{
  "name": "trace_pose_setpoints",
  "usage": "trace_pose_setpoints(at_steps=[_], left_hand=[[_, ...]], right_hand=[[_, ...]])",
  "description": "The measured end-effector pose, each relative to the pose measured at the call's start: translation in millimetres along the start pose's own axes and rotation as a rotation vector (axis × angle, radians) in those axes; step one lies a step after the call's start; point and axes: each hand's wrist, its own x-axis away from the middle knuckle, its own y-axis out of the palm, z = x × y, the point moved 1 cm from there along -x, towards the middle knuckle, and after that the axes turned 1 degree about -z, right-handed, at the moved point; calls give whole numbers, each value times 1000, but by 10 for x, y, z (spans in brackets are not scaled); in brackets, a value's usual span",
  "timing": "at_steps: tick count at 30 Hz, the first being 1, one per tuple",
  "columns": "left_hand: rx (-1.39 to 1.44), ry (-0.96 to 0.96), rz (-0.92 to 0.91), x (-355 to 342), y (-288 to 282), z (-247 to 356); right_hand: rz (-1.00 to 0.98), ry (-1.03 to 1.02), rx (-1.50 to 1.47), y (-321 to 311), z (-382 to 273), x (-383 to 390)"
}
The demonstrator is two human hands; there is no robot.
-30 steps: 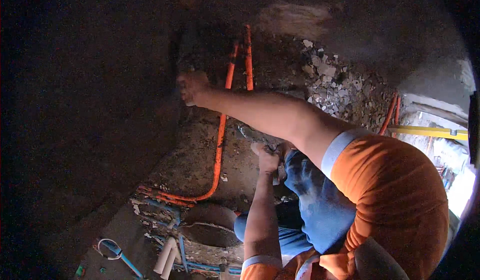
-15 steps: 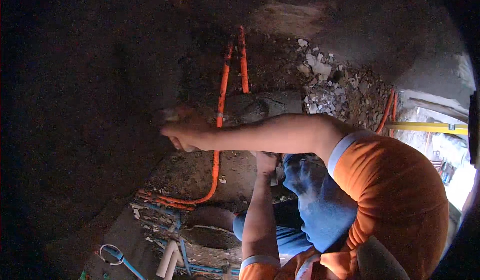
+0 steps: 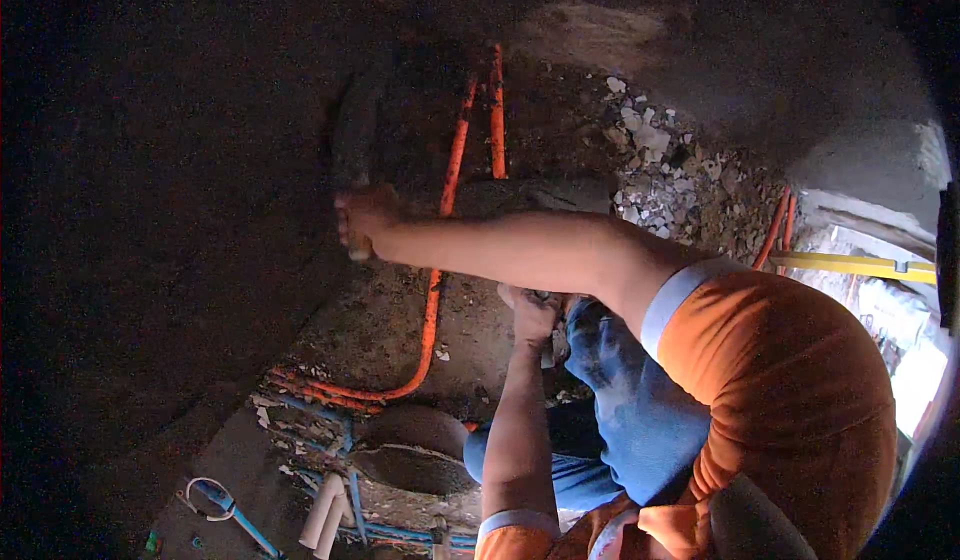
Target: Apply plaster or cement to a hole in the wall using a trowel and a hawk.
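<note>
My right forearm reaches across to the dark rough wall (image 3: pixel 230 210) at the left, where my right hand (image 3: pixel 366 222) is closed on a long grey float (image 3: pixel 352 145). Lower down, below that forearm, my left hand (image 3: pixel 533 310) is closed on a tool, mostly hidden and too dark to name. A grey board (image 3: pixel 555 192) shows just behind my right arm, partly covered by it. Orange conduits (image 3: pixel 431 325) run over the dirty floor between the wall and my left hand, bending at the bottom. My knee in blue jeans (image 3: pixel 640 410) is beside my left arm.
Broken rubble (image 3: pixel 660 160) lies along the upper right. A round bucket (image 3: pixel 400 460) stands below, among blue pipes (image 3: pixel 240 520) and light plastic pipes (image 3: pixel 325 515). A yellow level (image 3: pixel 860 262) leans across at the right, by a bright opening and more orange conduits.
My right hand has moved down along the wall, then back up part of the way. The grey board has come into view behind my right forearm. My left hand has barely moved.
</note>
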Motion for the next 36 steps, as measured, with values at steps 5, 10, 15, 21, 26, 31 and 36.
trace_pose_setpoints(at_steps=[5, 10, 15, 21, 26, 31, 36], left_hand=[[13, -134, 49, 2, 56, -202], [46, -158, -71, -115, 443, -346], [-40, 24, 155, 7, 273, -578], [236, -209, -166, -40, 200, -356], [-92, 40, -9, -41, 211, -407], [-385, 261, -8, -20, 243, -581], [6, -185, -269, -68, 318, -341]], right_hand=[[145, -128, 446, -391, -227, 425], [439, -71, 550, -1101, -1627, -195], [396, 113, 395, -860, -774, -415], [-22, 151, 187, -944, 353, -242], [6, 121, -61, -335, 180, -137], [-34, -10, 23, 94, 2, 269], [-106, -11, 63, 298, -26, 742]])
